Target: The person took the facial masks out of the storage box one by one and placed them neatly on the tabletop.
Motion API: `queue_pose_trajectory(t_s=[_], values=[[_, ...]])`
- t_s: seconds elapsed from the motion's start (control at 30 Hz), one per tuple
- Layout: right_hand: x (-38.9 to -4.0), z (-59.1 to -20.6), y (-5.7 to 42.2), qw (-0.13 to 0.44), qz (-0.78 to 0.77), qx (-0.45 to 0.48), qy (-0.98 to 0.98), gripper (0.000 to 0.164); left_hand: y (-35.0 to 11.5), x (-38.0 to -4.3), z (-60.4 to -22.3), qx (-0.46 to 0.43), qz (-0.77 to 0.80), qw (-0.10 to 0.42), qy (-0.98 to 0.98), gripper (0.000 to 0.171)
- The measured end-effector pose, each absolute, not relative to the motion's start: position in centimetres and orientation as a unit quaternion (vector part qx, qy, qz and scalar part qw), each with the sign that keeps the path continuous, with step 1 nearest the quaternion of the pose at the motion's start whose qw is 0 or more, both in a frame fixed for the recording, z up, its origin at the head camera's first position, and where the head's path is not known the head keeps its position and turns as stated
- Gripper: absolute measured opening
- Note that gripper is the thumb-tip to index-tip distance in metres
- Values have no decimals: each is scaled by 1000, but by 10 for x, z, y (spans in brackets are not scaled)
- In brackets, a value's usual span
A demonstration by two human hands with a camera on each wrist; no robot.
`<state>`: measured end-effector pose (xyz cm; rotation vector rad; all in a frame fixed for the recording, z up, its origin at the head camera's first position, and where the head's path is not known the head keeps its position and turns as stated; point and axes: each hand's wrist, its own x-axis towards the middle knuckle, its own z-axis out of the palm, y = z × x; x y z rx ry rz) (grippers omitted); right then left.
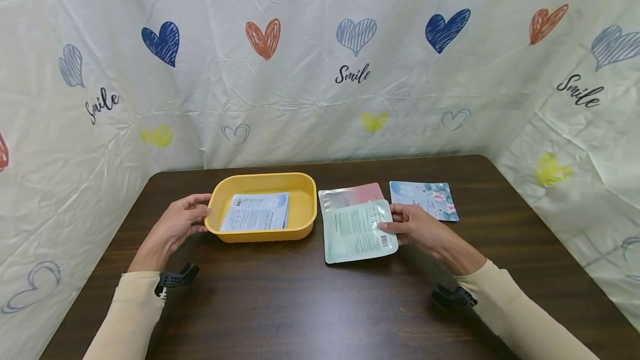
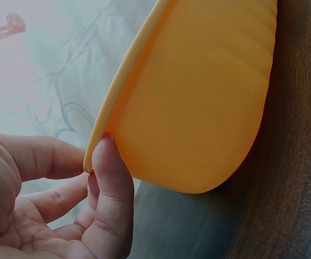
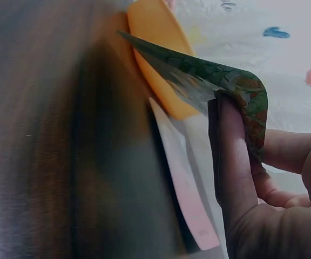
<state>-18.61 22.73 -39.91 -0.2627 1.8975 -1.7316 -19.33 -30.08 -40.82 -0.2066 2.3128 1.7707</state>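
My left hand (image 1: 175, 224) pinches the rim of a yellow plastic basket (image 1: 303, 204) at its left end; thumb and fingers (image 2: 112, 178) grip that rim in the left wrist view. White-and-blue sheet mask packets (image 1: 257, 213) lie flat inside the basket, printed side up. To the basket's right, my right hand (image 1: 422, 232) pinches the right edge of a pale green sheet mask packet (image 1: 350, 232). In the right wrist view this green packet (image 3: 209, 73) is tilted and bends at the pinched edge. Partly under it in the head view is a pink packet (image 1: 360, 196).
A blue packet with pink flowers (image 1: 425, 199) lies on the table behind my right hand. The dark wooden table (image 1: 280, 304) stretches toward me in front of the basket. A white sheet with printed hearts (image 1: 300, 93) hangs behind the table's far edge.
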Motion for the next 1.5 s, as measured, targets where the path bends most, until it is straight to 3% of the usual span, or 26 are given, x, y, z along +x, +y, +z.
queue_pose_trajectory(t_s=[0.47, 0.63, 1.5], values=[[-167, -405, 233, 309, -615, -94, 719, 51, -301, -191, -407, -73, 602, 111, 788, 58], [-163, -404, 230, 295, -550, -84, 777, 42, -301, -191, -407, -71, 601, 110, 788, 57], [-177, -391, 242, 244, -476, -59, 843, 32, -300, -191, -406, -66, 602, 107, 789, 56]])
